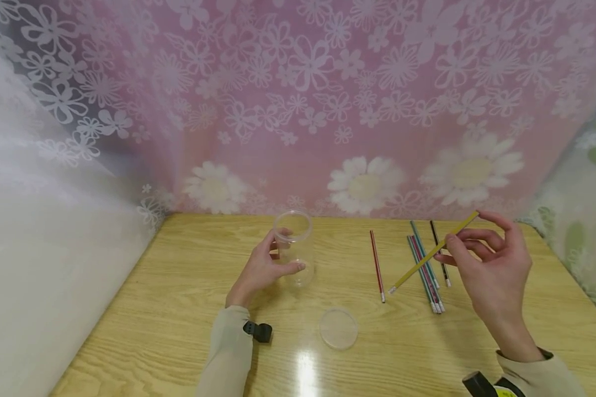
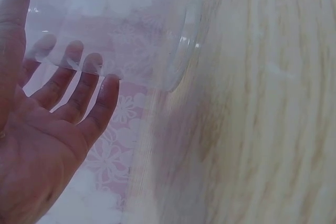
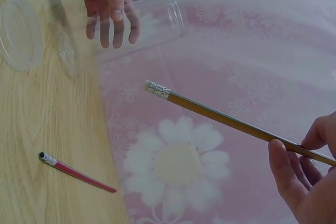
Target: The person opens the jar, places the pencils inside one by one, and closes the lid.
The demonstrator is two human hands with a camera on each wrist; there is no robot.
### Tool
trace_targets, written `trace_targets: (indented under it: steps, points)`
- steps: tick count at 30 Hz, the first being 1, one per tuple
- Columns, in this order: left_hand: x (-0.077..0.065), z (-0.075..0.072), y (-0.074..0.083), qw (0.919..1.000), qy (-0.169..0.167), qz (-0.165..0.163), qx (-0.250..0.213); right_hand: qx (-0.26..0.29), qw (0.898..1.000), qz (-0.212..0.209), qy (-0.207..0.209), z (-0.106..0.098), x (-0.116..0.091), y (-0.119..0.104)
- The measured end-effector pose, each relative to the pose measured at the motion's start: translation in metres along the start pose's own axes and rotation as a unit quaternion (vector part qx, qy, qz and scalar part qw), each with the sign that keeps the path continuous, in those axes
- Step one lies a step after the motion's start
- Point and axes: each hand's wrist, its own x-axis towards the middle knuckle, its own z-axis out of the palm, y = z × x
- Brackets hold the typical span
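Observation:
A clear plastic jar (image 1: pixel 304 248) stands upright on the table, its mouth uncovered and facing up. Around its side, my left hand (image 1: pixel 260 270) holds it with fingers behind and thumb in front; the left wrist view shows fingertips (image 2: pixel 109 88) against the clear wall. My right hand (image 1: pixel 499 273) pinches a yellow pencil (image 1: pixel 413 271) above the table, its eraser end pointing down and left towards the jar. In the right wrist view, the pencil's metal band and pale eraser (image 3: pixel 157 89) are apart from the jar (image 3: pixel 157 24).
A round clear lid (image 1: pixel 339 329) lies in front of the jar. One red pencil (image 1: pixel 376 264) lies alone on the wooden table (image 1: pixel 179 286). Several teal and dark red pencils (image 1: pixel 424 274) lie together, with a black pencil (image 1: pixel 445 271) beside them. A pink flowered curtain (image 1: pixel 298 138) hangs behind.

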Motion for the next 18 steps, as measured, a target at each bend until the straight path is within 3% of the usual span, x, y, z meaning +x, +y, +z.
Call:
trace_targets:
  steps: [18]
  points:
    - [-0.001, -0.003, -0.001, 0.9999, -0.004, 0.005, 0.009, 0.068, 0.995, -0.069, -0.004, 0.035, 0.020, 0.000]
